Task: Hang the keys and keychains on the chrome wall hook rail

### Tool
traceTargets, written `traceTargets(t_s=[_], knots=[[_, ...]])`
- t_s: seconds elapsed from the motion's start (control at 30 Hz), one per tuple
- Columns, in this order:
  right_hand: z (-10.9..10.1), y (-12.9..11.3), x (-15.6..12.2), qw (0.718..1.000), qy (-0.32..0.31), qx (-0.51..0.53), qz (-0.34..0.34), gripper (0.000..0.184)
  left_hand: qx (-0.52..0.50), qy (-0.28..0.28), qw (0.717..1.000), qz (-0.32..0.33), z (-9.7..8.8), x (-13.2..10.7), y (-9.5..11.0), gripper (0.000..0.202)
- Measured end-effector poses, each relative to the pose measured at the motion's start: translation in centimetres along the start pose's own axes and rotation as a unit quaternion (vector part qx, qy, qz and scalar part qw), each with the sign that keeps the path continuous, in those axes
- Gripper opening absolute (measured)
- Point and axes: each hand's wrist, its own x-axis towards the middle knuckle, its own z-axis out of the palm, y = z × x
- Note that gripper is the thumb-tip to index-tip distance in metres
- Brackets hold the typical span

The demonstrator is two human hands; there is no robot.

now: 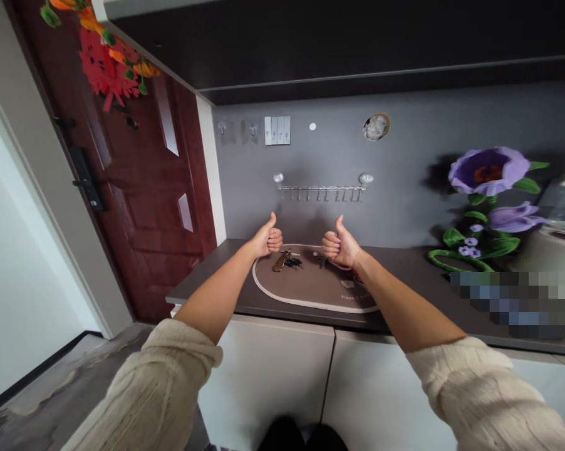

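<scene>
Both my hands are held out in front of me above a brown oval mat (301, 294) with a pale rim. My left hand (267, 239) is a fist with its thumb pointing up and nothing in it. My right hand (341, 245) makes the same shape, thumb up, also holding nothing. Beneath and beside my left hand lies a bunch of keys (280, 260) with a brass-coloured piece and dark parts. Another small bunch of keys (322, 262) lies by my right hand, partly hidden. Something red (356, 275) shows behind my right wrist.
A rail with several hooks (323, 188) is fixed to the grey wall. Above the counter hangs a dark shelf (339, 44). Purple fabric flowers (489, 172) and a pale appliance (545, 250) stand right. A dark red door (146, 219) is on the left. White cabinet doors (273, 363) are below.
</scene>
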Motion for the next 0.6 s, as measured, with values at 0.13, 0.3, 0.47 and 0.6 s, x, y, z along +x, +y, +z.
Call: traceTargets(t_s=[0.13, 0.3, 0.47, 0.6], knots=[[1.3, 0.1, 2.2, 1.000, -0.007, -0.006, 0.002, 0.045, 0.008, 0.067, 0.995, 0.077, -0.2, 1.1, -0.1, 0.044], [2.8, 1.6, 5.3, 0.991, 0.104, -0.081, 0.017, 0.015, 0.133, 0.236, 0.955, 0.122, -0.8, 3.0, -1.7, 0.018], [3.9, 2.9, 7.4, 0.965, 0.187, -0.183, 0.009, 0.002, 0.258, 0.269, 0.911, 0.176, -1.5, 3.8, -3.6, 0.020], [4.3, 4.0, 8.3, 0.924, 0.201, -0.324, -0.001, 0.009, 0.353, 0.247, 0.882, 0.191, -1.5, 3.6, -4.4, 0.019]])
